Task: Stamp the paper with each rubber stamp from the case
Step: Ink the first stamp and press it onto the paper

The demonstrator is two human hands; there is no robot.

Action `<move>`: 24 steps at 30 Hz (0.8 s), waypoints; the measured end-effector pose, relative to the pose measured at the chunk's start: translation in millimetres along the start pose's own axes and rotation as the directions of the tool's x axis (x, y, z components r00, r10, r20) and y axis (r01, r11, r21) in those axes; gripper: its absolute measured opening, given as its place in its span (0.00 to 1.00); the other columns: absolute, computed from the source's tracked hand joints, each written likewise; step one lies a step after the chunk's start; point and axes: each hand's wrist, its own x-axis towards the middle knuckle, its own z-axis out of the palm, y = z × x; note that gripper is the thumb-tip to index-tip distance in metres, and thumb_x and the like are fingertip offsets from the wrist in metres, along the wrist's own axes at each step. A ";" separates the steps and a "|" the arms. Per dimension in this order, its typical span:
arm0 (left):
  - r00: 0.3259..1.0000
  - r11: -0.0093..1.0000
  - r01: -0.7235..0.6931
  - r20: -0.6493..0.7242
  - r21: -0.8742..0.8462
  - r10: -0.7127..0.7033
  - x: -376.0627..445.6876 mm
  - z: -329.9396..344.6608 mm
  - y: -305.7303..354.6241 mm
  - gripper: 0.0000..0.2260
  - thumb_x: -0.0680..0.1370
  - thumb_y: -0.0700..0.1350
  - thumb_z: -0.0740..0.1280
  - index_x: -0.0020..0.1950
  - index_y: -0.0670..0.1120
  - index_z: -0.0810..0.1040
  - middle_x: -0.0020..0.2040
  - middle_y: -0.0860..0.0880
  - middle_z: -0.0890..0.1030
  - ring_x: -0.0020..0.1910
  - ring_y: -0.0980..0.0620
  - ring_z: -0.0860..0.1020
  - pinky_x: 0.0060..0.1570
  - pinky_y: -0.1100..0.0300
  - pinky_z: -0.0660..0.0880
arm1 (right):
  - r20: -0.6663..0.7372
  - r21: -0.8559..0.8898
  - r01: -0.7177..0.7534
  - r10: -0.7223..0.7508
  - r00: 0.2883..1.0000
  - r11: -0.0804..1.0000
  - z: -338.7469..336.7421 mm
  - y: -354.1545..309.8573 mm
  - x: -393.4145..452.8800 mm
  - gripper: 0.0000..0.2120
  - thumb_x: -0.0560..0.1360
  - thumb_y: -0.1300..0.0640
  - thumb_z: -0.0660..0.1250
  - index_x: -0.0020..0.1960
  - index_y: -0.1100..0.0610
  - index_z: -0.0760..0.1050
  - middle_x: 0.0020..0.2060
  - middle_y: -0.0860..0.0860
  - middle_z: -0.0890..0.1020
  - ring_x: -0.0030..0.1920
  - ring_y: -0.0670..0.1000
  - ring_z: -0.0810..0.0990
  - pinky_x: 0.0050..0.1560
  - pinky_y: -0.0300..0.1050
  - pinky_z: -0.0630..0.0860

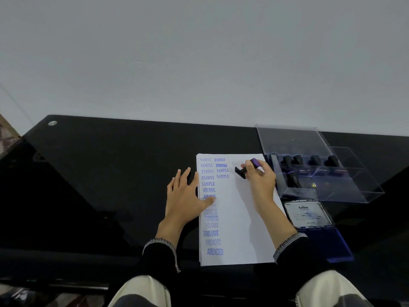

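My left hand lies flat, fingers spread, half on the black table and half on the left edge of the paper, thumb over the AIR MAIL prints; I judge it is there to pin the sheet so it cannot slide under a press. My right hand pinches a rubber stamp between thumb and curled fingers, tilted sideways above the upper right of the paper, purple end by my fingers, dark end pointing left; whether it touches the sheet I cannot tell. The left column already runs SAMPLE, AIR MAIL, EXPRESS, FAX OUT, AMENDED, with FRAGILE and SAMPLE started in a second column, so the bare right half is the likely target. The clear case sits just beside the paper's upper right corner, lid up, more stamps standing inside, close to my working hand. The ink pad lies open below it, near the paper's right edge.
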 end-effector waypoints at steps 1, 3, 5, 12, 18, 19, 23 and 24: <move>1.000 1.000 0.002 0.001 -0.002 -0.002 0.3 0.2 0.0 0.40 0.73 0.69 0.61 0.79 0.52 0.53 0.80 0.49 0.48 0.78 0.48 0.41 0.74 0.49 0.41 | 0.033 -0.034 0.031 -0.030 0.999 0.999 1.3 -1.1 -3.1 0.04 0.75 0.56 0.69 0.48 0.51 0.76 0.43 0.51 0.84 0.46 0.48 0.82 0.52 0.39 0.75; 1.000 1.000 0.005 -0.003 -0.010 -0.005 0.7 -0.1 0.2 0.40 0.73 0.69 0.62 0.79 0.53 0.53 0.80 0.49 0.49 0.78 0.49 0.41 0.74 0.49 0.41 | 0.109 -0.093 0.097 -0.087 0.990 0.991 4.6 -1.9 -9.8 0.06 0.74 0.57 0.71 0.49 0.50 0.77 0.44 0.49 0.84 0.46 0.46 0.82 0.48 0.33 0.74; 1.000 1.000 0.000 -0.014 -0.029 0.000 -0.6 -0.9 0.9 0.39 0.73 0.68 0.63 0.78 0.55 0.53 0.80 0.50 0.49 0.78 0.49 0.42 0.74 0.49 0.42 | 0.174 -0.112 0.147 -0.127 0.976 0.983 6.1 -2.0 -16.8 0.07 0.73 0.59 0.72 0.50 0.52 0.78 0.44 0.47 0.83 0.45 0.42 0.82 0.47 0.31 0.75; 0.996 0.996 -0.074 -0.052 -0.046 0.071 -12.3 -7.9 7.3 0.21 0.75 0.61 0.65 0.68 0.61 0.69 0.77 0.53 0.57 0.78 0.49 0.46 0.73 0.44 0.38 | 0.156 -0.013 0.186 -0.181 0.971 0.983 -10.2 -22.8 -30.3 0.10 0.72 0.63 0.72 0.51 0.52 0.78 0.44 0.47 0.84 0.46 0.42 0.82 0.49 0.33 0.76; 0.959 0.912 -0.186 -0.271 -0.365 0.088 -31.9 6.4 75.7 0.08 0.79 0.45 0.64 0.56 0.53 0.79 0.58 0.56 0.78 0.62 0.55 0.73 0.73 0.44 0.57 | -0.049 0.002 0.268 -0.267 0.962 0.963 -72.3 -59.9 -29.2 0.10 0.72 0.63 0.72 0.51 0.56 0.74 0.43 0.47 0.83 0.42 0.39 0.82 0.46 0.31 0.76; 0.954 0.896 -0.202 -0.285 -0.397 0.089 -33.2 11.5 90.1 0.08 0.79 0.44 0.65 0.55 0.52 0.80 0.56 0.56 0.80 0.59 0.55 0.75 0.69 0.46 0.64 | -0.077 -0.022 0.275 -0.276 0.958 0.961 -86.9 -63.0 -28.0 0.10 0.73 0.62 0.71 0.52 0.56 0.74 0.42 0.46 0.82 0.41 0.38 0.81 0.44 0.30 0.76; 0.949 0.915 -0.215 -0.294 -0.340 0.113 -35.5 31.0 124.7 0.08 0.79 0.41 0.65 0.55 0.50 0.80 0.55 0.53 0.81 0.56 0.53 0.76 0.62 0.55 0.71 | -0.177 -0.162 0.253 -0.281 0.943 0.954 -140.6 -63.8 -16.6 0.09 0.73 0.56 0.72 0.52 0.53 0.76 0.42 0.46 0.81 0.43 0.42 0.80 0.44 0.31 0.76; 0.948 0.925 -0.212 -0.295 -0.314 0.117 -35.6 35.0 126.5 0.08 0.79 0.40 0.65 0.55 0.50 0.80 0.55 0.53 0.81 0.56 0.52 0.76 0.62 0.56 0.71 | -0.190 -0.184 0.246 -0.280 0.941 0.952 -149.9 -62.3 -13.1 0.09 0.73 0.56 0.72 0.52 0.53 0.77 0.42 0.46 0.81 0.43 0.43 0.79 0.44 0.31 0.75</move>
